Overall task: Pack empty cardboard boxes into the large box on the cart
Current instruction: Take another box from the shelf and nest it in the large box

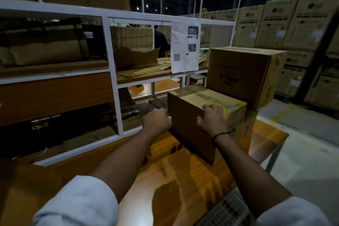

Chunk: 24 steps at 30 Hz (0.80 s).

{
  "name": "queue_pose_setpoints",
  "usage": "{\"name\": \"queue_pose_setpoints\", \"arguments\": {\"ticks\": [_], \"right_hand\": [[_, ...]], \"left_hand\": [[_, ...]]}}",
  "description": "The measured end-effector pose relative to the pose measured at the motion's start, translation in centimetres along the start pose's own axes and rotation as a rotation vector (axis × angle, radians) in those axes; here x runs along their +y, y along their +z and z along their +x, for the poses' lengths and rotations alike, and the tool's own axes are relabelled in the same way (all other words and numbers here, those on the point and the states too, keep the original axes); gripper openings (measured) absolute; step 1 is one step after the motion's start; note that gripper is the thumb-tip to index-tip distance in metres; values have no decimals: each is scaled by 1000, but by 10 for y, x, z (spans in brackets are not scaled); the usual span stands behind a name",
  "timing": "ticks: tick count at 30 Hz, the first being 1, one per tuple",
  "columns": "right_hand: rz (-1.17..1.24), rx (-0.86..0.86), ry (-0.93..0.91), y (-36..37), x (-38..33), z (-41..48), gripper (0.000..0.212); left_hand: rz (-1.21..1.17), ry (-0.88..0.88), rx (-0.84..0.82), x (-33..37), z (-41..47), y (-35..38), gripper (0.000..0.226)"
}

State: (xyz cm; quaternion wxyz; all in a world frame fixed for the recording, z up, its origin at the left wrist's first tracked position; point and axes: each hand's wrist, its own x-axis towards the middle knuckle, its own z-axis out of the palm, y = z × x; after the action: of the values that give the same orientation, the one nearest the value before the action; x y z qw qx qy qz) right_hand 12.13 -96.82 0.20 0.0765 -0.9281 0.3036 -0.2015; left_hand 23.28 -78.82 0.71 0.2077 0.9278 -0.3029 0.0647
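Fingers [211, 107] of the right hand [213, 118] are spread and bent over the near top edge of a taped cardboard box [187, 124]. The thumb lies down its near face, so the hand clasps that edge. The left hand [156, 120] is at the box's left side with its fingers curled. They appear to hook round the far left corner, though the fingertips are hidden behind the knuckles.

The box stands on a wooden table [183, 174], towards its far right part, with yellow and blue tape running along its top. A black wristband [219, 136] circles the right wrist, and both forearms come out of light rolled sleeves [78, 202] at the near edge of the view.

Just behind the held box, to the far right, a larger carton [240, 73] sits on top of a lower box [246, 125]. The held box touches or nearly touches that lower one.

To the left and beyond the table rises a white metal rack [111, 51] with wooden shelves. On those shelves lie flattened and torn pieces of cardboard. A printed sheet [185, 49] with small photos and a square code hangs on the rack's frame. Through the rack a person [161, 40] in dark clothing can be seen at a far bench.

Along the far right, stacked LG cartons [293, 24] form a wall.
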Motion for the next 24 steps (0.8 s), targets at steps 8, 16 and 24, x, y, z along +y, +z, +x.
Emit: {"name": "queue_pose_setpoints", "arguments": {"ticks": [8,16,24], "right_hand": [[-210,9,103,58,13,14,61],[-114,248,-11,75,55,20,40],[85,394,-105,77,76,26,33]], "left_hand": [[-107,55,-15,-5,89,39,23],[-94,-5,1,2,148,65,60],[-165,-17,-96,-25,175,81,66]]}}
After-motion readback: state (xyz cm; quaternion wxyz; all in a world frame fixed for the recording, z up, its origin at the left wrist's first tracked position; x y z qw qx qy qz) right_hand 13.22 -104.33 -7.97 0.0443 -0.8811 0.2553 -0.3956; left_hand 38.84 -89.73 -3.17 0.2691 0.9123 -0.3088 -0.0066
